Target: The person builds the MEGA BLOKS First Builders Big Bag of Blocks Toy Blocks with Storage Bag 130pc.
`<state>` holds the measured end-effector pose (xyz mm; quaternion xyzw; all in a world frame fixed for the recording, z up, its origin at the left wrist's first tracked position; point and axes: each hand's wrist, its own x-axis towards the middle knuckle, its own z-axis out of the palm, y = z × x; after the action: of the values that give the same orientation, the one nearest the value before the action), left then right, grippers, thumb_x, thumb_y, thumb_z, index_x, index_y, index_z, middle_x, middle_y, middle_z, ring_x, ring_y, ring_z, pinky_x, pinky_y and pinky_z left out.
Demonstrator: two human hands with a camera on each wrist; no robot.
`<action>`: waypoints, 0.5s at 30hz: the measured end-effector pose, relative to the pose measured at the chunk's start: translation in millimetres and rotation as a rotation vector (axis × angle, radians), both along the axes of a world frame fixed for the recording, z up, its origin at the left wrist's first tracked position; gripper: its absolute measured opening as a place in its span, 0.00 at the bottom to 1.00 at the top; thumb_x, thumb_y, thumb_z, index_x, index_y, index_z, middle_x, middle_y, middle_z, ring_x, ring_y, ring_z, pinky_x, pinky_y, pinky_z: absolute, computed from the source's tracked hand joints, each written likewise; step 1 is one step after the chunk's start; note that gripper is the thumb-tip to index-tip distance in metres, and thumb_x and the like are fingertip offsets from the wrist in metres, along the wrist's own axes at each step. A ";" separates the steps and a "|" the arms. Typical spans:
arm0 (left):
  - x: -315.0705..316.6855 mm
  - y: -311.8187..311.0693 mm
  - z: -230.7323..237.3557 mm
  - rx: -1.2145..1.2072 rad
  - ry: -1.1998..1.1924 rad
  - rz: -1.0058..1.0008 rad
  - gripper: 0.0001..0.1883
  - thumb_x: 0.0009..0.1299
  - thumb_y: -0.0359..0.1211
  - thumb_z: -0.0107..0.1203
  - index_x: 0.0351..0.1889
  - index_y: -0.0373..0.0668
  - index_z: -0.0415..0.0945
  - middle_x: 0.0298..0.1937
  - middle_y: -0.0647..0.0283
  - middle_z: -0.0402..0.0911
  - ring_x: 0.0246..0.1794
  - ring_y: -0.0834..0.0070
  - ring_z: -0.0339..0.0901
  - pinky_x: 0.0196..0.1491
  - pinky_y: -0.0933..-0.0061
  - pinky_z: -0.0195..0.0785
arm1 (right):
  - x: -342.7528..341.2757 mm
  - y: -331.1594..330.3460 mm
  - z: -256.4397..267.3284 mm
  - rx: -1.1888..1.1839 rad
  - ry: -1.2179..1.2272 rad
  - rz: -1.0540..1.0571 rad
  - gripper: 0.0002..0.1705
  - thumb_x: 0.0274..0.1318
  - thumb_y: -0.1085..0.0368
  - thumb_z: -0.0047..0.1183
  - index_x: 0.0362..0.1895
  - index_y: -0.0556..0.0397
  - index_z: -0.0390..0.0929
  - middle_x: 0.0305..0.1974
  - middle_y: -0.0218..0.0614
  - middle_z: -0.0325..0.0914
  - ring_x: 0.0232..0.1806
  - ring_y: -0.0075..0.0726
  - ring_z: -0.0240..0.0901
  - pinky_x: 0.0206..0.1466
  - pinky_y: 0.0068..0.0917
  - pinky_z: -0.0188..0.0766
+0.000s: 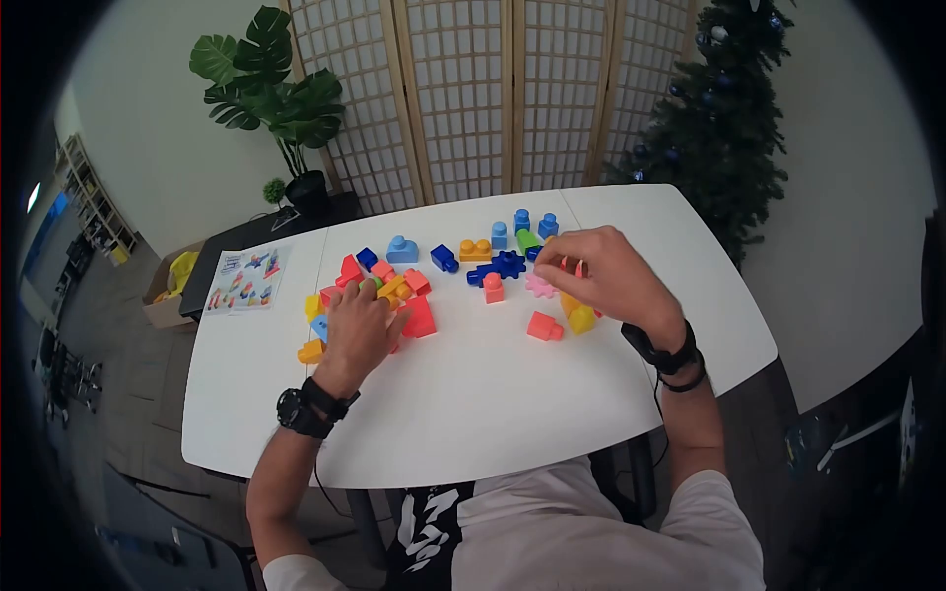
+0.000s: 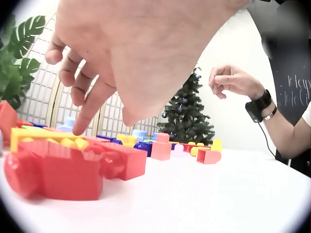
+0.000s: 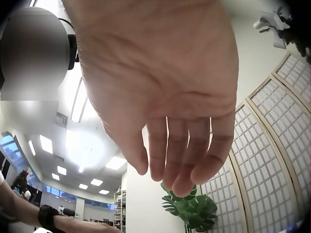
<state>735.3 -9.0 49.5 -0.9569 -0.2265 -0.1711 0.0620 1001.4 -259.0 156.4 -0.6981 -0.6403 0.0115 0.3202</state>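
My left hand [image 1: 357,330] hovers over a pile of toy building blocks on the left of the white table [image 1: 473,414]. Its fingers point loosely down, and in the left wrist view the index fingertip comes right at a yellow block [image 2: 41,136] behind red blocks [image 2: 73,170]. A red square block [image 1: 419,317] lies beside the thumb. My right hand [image 1: 616,276] is raised above the right-hand blocks, fingers relaxed and slightly bent, palm bare in the right wrist view. Under it, partly hidden, are yellow blocks [image 1: 579,315] and a pink gear-shaped piece [image 1: 540,286].
Blue blocks [image 1: 402,249], a dark blue gear piece [image 1: 507,264] and a yellow block [image 1: 475,250] stand across the back. A coral block [image 1: 544,326] lies nearer me. A printed picture sheet [image 1: 244,279] is at the left edge. Behind stand a folding screen [image 1: 463,98] and decorated tree [image 1: 705,128].
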 end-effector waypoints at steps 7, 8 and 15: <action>38.2 -19.5 -18.2 0.042 0.047 0.169 0.25 0.73 0.56 0.67 0.44 0.41 0.92 0.55 0.55 0.83 0.59 0.56 0.74 0.59 0.53 0.68 | 5.7 1.5 -49.5 -0.303 -0.154 -0.084 0.13 0.67 0.57 0.65 0.45 0.53 0.89 0.38 0.41 0.90 0.42 0.49 0.88 0.46 0.43 0.82; 39.3 -21.6 -18.5 -0.057 0.053 0.180 0.26 0.72 0.56 0.68 0.45 0.41 0.92 0.56 0.55 0.83 0.61 0.55 0.74 0.59 0.54 0.68 | 8.3 0.8 -53.0 -0.313 -0.139 -0.084 0.13 0.67 0.57 0.65 0.45 0.52 0.89 0.38 0.41 0.90 0.42 0.49 0.88 0.46 0.43 0.82; 37.9 -43.8 -4.3 -0.383 0.133 -0.081 0.29 0.70 0.47 0.74 0.63 0.42 0.81 0.53 0.50 0.87 0.53 0.54 0.84 0.57 0.53 0.73 | 26.0 -0.9 -56.9 -0.240 -0.166 -0.195 0.12 0.67 0.56 0.66 0.45 0.50 0.89 0.38 0.39 0.90 0.42 0.47 0.88 0.45 0.43 0.82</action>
<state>773.2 -52.8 45.3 -0.9687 -0.2117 -0.0634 -0.1134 1027.3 -259.9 99.5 -0.7888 -0.5878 -0.0010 0.1798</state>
